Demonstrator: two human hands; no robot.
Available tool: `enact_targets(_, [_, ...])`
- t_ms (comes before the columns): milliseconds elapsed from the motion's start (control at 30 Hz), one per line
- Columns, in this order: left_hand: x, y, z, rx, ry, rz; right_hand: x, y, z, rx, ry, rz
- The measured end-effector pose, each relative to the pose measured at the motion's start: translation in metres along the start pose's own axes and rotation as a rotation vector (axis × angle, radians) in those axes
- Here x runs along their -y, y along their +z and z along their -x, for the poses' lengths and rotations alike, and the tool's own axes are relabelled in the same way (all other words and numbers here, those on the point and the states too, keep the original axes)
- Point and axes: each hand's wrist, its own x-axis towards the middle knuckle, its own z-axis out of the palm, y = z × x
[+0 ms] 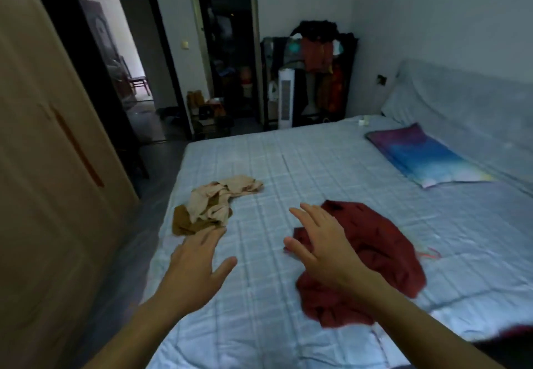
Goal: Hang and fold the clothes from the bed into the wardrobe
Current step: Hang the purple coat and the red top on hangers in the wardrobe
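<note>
Left grip, right grip hover (splayed).

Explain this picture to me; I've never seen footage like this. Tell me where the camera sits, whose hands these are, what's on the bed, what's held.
No machine here: one wide-angle camera sits on a person's head, looking down at their own hands. On the bed lie a crumpled beige-and-brown clothes pile, a dark red garment and a colourful pillow. The left hand reaches toward the pile, fingers straight; the right hand is spread over the red garment. Neither holds anything. The wardrobe stands at the left.
</note>
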Motion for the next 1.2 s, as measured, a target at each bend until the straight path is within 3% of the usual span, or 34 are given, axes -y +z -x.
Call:
enact_targets(367, [-0.133, 0.093, -0.108, 0.164, 0.298, 0.060, -0.143, -0.051, 0.066, -0.116, 0.365, 0.028])
enact_targets(833, [-0.174, 0.162, -0.276, 0.216, 0.456, 0.191, -0.234, -0.088, -0.018, -0.173, 0.583, 0.161])
enact_targets(1200, [-0.228, 0.218, -0.330, 0.340, 0.553, 0.209, -0.303, -0.091, -0.016, -0.133, 0.744, 0.185])
